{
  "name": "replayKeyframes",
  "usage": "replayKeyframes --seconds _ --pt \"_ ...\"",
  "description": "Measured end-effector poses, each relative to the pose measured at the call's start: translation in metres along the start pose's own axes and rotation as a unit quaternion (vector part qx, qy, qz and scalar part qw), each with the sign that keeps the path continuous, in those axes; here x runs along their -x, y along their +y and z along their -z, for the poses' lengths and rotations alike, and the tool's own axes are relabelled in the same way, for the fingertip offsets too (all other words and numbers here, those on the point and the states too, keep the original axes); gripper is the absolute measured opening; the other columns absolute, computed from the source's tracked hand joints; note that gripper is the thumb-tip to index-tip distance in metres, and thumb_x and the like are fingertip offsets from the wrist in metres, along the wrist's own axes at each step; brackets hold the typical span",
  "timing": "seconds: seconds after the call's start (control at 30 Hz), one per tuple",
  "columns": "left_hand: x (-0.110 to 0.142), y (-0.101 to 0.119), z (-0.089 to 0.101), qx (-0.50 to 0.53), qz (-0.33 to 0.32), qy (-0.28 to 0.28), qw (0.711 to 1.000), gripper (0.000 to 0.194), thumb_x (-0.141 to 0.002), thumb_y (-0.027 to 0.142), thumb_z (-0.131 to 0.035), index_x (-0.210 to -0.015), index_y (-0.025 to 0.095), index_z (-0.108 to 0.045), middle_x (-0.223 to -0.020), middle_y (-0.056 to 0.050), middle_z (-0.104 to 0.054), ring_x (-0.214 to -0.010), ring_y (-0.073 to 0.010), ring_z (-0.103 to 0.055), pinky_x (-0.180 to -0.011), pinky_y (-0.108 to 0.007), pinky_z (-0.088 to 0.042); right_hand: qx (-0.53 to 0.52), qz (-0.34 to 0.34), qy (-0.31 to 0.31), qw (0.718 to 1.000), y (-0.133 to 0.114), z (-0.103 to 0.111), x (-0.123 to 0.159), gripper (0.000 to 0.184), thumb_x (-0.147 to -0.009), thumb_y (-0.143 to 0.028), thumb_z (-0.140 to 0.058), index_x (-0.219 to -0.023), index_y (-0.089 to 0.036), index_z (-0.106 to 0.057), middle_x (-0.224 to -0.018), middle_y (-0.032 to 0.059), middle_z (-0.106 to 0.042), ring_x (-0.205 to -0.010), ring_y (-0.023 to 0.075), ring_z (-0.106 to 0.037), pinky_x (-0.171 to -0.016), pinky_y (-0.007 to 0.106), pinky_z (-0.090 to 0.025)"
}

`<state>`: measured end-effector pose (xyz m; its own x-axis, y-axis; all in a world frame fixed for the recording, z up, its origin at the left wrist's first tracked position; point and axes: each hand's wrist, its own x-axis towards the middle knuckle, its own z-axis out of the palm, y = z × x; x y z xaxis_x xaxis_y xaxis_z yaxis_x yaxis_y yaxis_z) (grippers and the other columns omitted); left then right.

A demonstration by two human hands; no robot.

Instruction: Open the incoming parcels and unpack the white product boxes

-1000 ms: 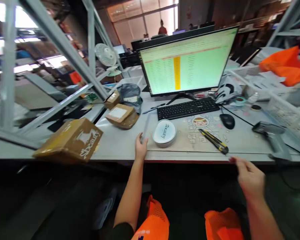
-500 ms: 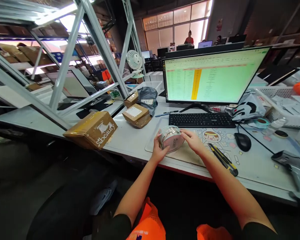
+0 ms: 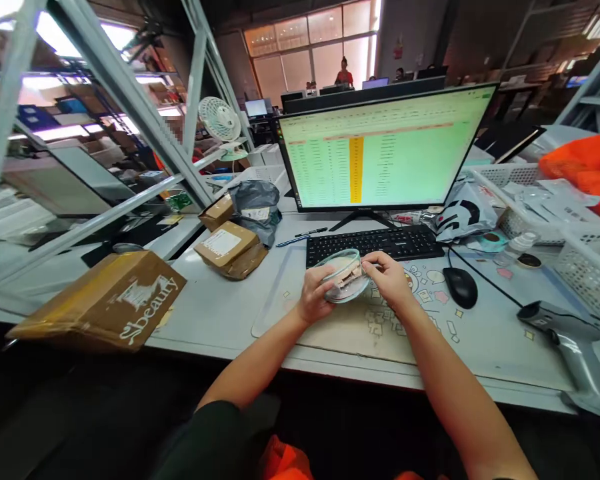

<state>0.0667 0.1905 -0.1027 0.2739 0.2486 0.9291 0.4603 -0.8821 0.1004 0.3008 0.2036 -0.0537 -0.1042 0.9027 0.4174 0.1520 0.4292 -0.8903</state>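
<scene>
A round, clear-sided case point(image 3: 347, 291) with a pale green rim is held up over the desk mat, tilted. Something pinkish-beige shows inside it, too small to make out. My left hand point(image 3: 314, 297) wraps around its left side, fingers over the near face. At the right edge of the rim, my right hand point(image 3: 387, 277) pinches with thumb and fingers closed. Just behind the case lies the black keyboard point(image 3: 380, 244). The printed desk mat point(image 3: 330, 337) spreads under both hands.
Left of the mat stand a brown box point(image 3: 155, 293), a smaller carton point(image 3: 225, 247) and a grey plastic parcel point(image 3: 260, 207). A monitor point(image 3: 405, 160) rises behind. To the right are a mouse point(image 3: 460, 287), a barcode scanner point(image 3: 565, 333) and white baskets point(image 3: 590, 267).
The case has been tipped, so its clear side and contents show rather than the printed pale face. Both hands still hold it. The view has shifted right; the utility knives are out of sight.
</scene>
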Motion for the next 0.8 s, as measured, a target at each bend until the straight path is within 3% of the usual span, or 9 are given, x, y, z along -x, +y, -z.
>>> replayKeyframes --seconds 0.07,0.17,0.3,0.4,0.47,0.57,0.73,0.8 --pt "0.0 0.002 0.003 0.029 0.023 0.003 0.999 0.073 -0.081 0.027 -0.083 -0.143 0.038 -0.048 -0.135 -0.009 -0.065 -0.118 -0.0272 -0.068 -0.098 -0.048 -0.056 0.028 -0.014 -0.014 0.999 0.002 0.002 -0.002 0.027 -0.084 -0.047 -0.066 -0.084 -0.021 -0.071 -0.087 0.0074 -0.072 -0.086 0.0251 -0.066 -0.077 0.037 -0.05" --pt "0.002 0.008 0.01 0.051 0.08 -0.005 0.995 0.086 -0.085 0.032 -0.081 -0.157 0.039 -0.034 -0.136 -0.01 -0.063 -0.118 -0.0285 -0.067 -0.099 -0.05 -0.057 0.075 -0.043 -0.052 0.995 0.0 0.001 -0.001 0.026 -0.084 -0.045 -0.062 -0.082 -0.021 -0.072 -0.082 0.0062 -0.072 -0.079 0.0234 -0.064 -0.075 0.036 -0.048" --pt "0.005 0.015 0.01 0.122 0.16 0.015 0.979 0.083 -0.085 0.036 -0.083 -0.155 0.038 -0.039 -0.137 -0.009 -0.062 -0.123 -0.0269 -0.065 -0.105 -0.045 -0.056 0.116 -0.077 -0.084 0.987 -0.012 0.005 0.003 0.031 -0.085 -0.049 -0.059 -0.079 -0.021 -0.071 -0.078 0.0049 -0.071 -0.073 0.0212 -0.061 -0.068 0.034 -0.046" --pt "0.007 0.019 0.007 0.166 0.246 0.024 0.955 0.081 -0.088 0.046 -0.08 -0.156 0.035 -0.036 -0.138 -0.01 -0.062 -0.123 -0.0263 -0.066 -0.106 -0.043 -0.056 0.115 -0.064 -0.089 0.987 -0.02 0.008 0.006 0.026 -0.083 -0.044 -0.06 -0.075 -0.021 -0.068 -0.077 0.0031 -0.069 -0.073 0.0196 -0.06 -0.067 0.031 -0.044" --pt "0.007 0.02 0.007 0.18 0.268 0.014 0.946 0.082 -0.09 0.051 -0.077 -0.157 0.032 -0.033 -0.139 -0.013 -0.062 -0.125 -0.0274 -0.066 -0.107 -0.043 -0.056 0.108 -0.058 -0.095 0.988 -0.022 0.011 0.008 0.024 -0.083 -0.042 -0.061 -0.075 -0.021 -0.067 -0.078 0.0025 -0.068 -0.074 0.019 -0.059 -0.067 0.03 -0.043" --pt "0.005 0.021 0.01 0.171 0.248 0.017 0.953 0.079 -0.09 0.051 -0.076 -0.155 0.029 -0.037 -0.138 -0.014 -0.061 -0.125 -0.0277 -0.066 -0.107 -0.042 -0.055 0.112 -0.07 -0.119 0.984 -0.022 0.014 0.008 0.025 -0.082 -0.044 -0.062 -0.076 -0.02 -0.067 -0.079 0.0023 -0.068 -0.076 0.0191 -0.059 -0.069 0.03 -0.043" --pt "-0.003 0.018 0.012 0.138 0.148 -0.009 0.979 0.073 -0.083 0.04 -0.085 -0.146 0.027 -0.051 -0.133 -0.013 -0.062 -0.121 -0.0278 -0.064 -0.104 -0.041 -0.054 0.204 -0.112 -0.192 0.953 -0.016 0.02 0.007 0.029 -0.081 -0.047 -0.058 -0.077 -0.02 -0.068 -0.076 0.0024 -0.066 -0.073 0.0197 -0.057 -0.065 0.031 -0.04" --pt "-0.004 0.017 0.011 0.142 0.152 -0.002 0.978 0.068 -0.083 0.04 -0.085 -0.143 0.026 -0.054 -0.13 -0.012 -0.064 -0.119 -0.0268 -0.064 -0.103 -0.04 -0.054 0.241 -0.102 -0.208 0.943 -0.015 0.02 0.005 0.032 -0.084 -0.049 -0.054 -0.074 -0.02 -0.065 -0.073 0.0026 -0.065 -0.07 0.0196 -0.056 -0.064 0.031 -0.038"
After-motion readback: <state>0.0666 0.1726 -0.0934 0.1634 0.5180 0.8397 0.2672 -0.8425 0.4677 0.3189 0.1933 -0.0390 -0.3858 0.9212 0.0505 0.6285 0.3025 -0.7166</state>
